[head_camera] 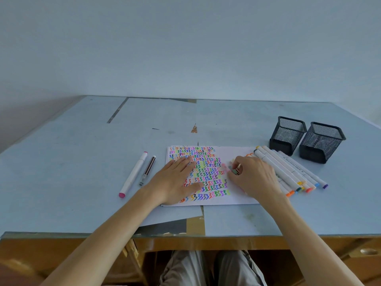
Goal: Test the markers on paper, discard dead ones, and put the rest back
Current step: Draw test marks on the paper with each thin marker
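Both bare forearms reach forward from the bottom of the view, the left one from the lower left and the right one from the lower right. The left hand (177,180) lies flat with the palm down, its fingers (185,162) stretched straight and slightly spread, and the thumb pointing to the right. The right hand (253,176) is curled, with the back of the hand up. Its fingers (237,162) are bent inward and meet the thumb in a pinch around something small and grey-green. The wrists are well apart.
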